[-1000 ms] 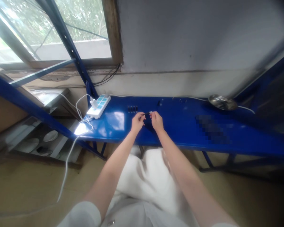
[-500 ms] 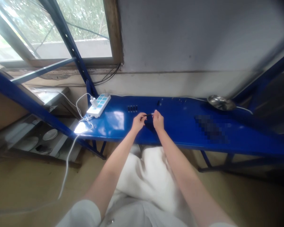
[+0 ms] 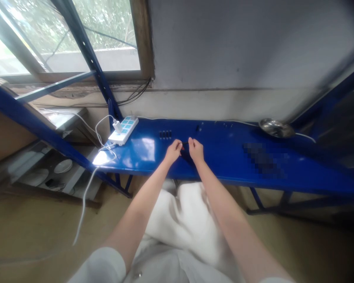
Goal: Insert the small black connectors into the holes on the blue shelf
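Left hand (image 3: 173,152) and right hand (image 3: 196,150) pinch a dark rod (image 3: 185,143) above the tabletop (image 3: 224,167), handling apparently unfinished; four dark pieces (image 3: 165,135) lie rowed far left, small bits (image 3: 200,128) loose to their right.

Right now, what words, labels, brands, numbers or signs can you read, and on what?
No text can be read.
White plastic power strip with pale-blue socket panels: any markings too small and blurred.
Slim black piece, held: too small.
Four small dark pieces in a row: too small.
Dark pixelated patch on the blue tabletop: unreadable.
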Motion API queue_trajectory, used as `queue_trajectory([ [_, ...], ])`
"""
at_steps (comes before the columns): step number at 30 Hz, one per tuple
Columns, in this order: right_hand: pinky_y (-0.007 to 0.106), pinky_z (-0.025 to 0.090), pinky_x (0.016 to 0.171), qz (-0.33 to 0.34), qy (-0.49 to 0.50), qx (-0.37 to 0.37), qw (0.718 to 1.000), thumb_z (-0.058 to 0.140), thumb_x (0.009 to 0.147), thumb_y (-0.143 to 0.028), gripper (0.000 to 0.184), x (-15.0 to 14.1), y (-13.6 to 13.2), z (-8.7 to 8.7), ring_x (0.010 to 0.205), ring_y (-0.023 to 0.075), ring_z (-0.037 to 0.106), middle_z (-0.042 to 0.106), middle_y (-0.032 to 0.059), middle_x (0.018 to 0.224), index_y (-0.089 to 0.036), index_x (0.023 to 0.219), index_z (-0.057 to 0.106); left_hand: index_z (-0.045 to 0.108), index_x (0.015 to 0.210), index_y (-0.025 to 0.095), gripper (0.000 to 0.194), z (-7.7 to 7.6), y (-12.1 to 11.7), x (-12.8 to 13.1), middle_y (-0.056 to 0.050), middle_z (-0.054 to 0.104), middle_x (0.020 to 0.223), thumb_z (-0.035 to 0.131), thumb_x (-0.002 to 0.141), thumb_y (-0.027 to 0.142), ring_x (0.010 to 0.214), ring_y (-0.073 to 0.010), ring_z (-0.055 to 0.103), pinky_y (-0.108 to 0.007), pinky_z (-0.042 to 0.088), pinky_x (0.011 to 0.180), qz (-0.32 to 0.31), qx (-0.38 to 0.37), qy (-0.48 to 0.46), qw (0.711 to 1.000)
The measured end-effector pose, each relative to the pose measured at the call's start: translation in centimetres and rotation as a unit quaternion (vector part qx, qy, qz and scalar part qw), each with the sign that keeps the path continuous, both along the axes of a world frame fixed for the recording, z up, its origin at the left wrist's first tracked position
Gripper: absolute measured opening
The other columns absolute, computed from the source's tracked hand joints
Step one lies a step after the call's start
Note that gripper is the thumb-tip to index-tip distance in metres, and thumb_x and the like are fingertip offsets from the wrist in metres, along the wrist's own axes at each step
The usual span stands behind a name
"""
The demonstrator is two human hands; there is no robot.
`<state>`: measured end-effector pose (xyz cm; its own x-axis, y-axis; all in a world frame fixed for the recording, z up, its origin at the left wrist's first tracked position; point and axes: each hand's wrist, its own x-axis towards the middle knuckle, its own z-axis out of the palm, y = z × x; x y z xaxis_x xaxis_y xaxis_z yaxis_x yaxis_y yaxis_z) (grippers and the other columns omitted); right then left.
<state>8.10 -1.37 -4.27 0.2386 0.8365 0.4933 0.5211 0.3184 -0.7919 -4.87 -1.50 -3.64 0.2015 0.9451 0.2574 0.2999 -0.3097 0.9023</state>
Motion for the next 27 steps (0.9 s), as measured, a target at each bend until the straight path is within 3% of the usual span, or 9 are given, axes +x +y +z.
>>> queue_trajectory([
  [11, 0.024, 0.025, 0.050, 0.008, -0.008, -0.005, 1.000, 0.034, 0.085, -0.049, 0.043, -0.15, 0.19, -0.05, 0.048, 0.0093, 0.032, 0.034, -0.0043, 0.047, -0.021, 0.052, 0.031, 0.047, 0.071, 0.018, 0.023, 0.01, 0.25, -0.05, 0.004, 0.053, 0.058, 0.038, 0.086, 0.032, 0.049, -0.0068, 0.049, -0.020, 0.040, 0.058, -0.005, -0.051, -0.028, 0.998],
  [20, 0.024, 0.026, 0.049, 0.022, -0.001, -0.013, 1.000, 0.035, 0.084, -0.050, 0.044, -0.15, 0.32, -0.25, 0.047, 0.0090, 0.031, 0.033, -0.0047, 0.046, -0.021, 0.051, 0.031, 0.044, 0.067, 0.016, 0.026, -0.39, 0.87, 0.06, 0.001, 0.057, 0.062, 0.037, 0.085, 0.033, 0.046, -0.0073, 0.051, -0.021, 0.040, 0.055, -0.016, -0.099, -0.092, 0.991],
  [27, 0.024, 0.026, 0.049, 0.032, -0.005, -0.001, 0.999, 0.035, 0.084, -0.050, 0.044, -0.30, 0.35, -0.31, 0.047, 0.0089, 0.030, 0.032, -0.0049, 0.047, -0.021, 0.051, 0.029, 0.046, 0.066, 0.016, 0.027, 0.12, 0.78, -0.03, 0.001, 0.056, 0.057, 0.036, 0.085, 0.032, 0.044, -0.0077, 0.052, -0.021, 0.039, 0.052, 0.012, -0.119, -0.099, 0.988],
])
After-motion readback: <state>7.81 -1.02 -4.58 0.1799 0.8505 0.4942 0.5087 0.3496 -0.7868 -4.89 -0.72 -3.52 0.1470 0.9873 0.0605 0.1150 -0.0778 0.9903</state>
